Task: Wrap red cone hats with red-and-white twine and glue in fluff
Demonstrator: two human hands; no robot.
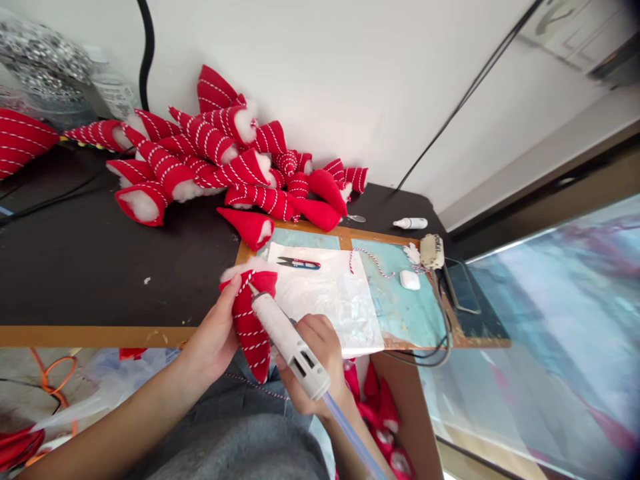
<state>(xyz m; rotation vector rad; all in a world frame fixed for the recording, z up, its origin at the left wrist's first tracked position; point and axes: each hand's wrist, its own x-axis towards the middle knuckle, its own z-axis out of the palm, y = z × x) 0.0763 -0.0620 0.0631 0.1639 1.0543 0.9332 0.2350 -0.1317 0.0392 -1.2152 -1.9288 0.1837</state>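
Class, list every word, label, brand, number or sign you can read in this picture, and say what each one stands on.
No text can be read anywhere.
Packet at the back left: dark print on its label, too blurred to read.
White bottle: no legible label.
Glue gun in the right hand: no marking visible.
Red striped cone in the left hand: stripes only, no lettering.

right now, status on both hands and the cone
Left hand gripping red striped cone. Right hand holding glue gun, nozzle at cone's rim. Snips lying clear on the mat.
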